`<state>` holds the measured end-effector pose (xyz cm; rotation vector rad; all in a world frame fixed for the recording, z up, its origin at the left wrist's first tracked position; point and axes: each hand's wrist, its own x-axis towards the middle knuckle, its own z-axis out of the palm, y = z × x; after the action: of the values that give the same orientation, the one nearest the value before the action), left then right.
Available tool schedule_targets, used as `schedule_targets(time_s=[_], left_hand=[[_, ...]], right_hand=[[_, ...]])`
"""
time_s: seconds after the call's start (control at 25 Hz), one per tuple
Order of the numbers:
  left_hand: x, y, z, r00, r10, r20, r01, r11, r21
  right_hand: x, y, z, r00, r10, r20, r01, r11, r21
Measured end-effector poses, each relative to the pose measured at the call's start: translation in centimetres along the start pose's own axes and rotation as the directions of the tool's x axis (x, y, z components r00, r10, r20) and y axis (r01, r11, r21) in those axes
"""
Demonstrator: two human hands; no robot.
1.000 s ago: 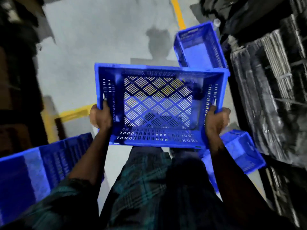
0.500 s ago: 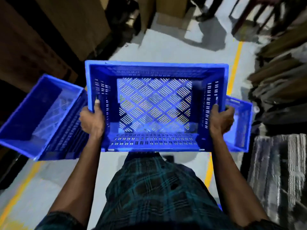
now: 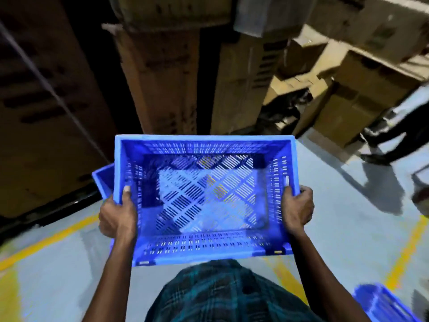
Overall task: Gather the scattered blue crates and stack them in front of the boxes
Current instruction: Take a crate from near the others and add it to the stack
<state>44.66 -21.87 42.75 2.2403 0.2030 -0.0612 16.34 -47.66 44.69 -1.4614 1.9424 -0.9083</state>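
Note:
I carry an empty blue crate (image 3: 204,196) with slotted walls and a lattice floor at waist height, its open side up. My left hand (image 3: 117,213) grips its left rim and my right hand (image 3: 297,209) grips its right rim. A second blue crate (image 3: 104,180) shows only a corner behind the carried one's left side, on the floor near the boxes. Part of a third blue crate (image 3: 383,303) lies at the bottom right. Tall stacked cardboard boxes (image 3: 162,77) rise straight ahead.
Dark racks or cartons (image 3: 41,112) fill the left side. More loose cardboard boxes (image 3: 348,77) pile up at the upper right. Another person's legs (image 3: 390,133) stand at the right edge. Yellow floor lines (image 3: 404,252) cross the grey floor.
The view has swung round with the crate still held in both hands. The boxes now stand directly ahead, and the crate that was wide open at my left is nearly hidden behind the carried one.

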Motion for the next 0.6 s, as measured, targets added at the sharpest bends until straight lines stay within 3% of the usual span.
schedule_targets(time_s=[0.2, 0.44, 0.52, 0.6], left_hand=[[4.6, -1.3, -2.4, 0.97, -0.208, -0.129, 0.203, 0.978, -0.047], [7.8, -2.2, -1.8, 0.924, -0.311, -0.223, 0.301, 0.95, -0.078], [8.8, -1.8, -0.8, 0.92, -0.339, -0.196, 0.33, 0.941, -0.079], [10.3, -1.8, 0.6, 0.931, -0.337, -0.138, 0.326, 0.94, -0.096]], right_hand=[[-0.2, -7.2, 8.6, 0.975, -0.166, 0.15, 0.172, 0.985, -0.023], [0.8, -11.8, 17.3, 0.922, -0.215, 0.321, 0.244, 0.969, -0.05], [2.4, -13.2, 20.9, 0.884, -0.198, 0.423, 0.238, 0.97, -0.044], [4.7, -14.5, 24.8, 0.797, -0.12, 0.592, 0.171, 0.985, -0.031]])
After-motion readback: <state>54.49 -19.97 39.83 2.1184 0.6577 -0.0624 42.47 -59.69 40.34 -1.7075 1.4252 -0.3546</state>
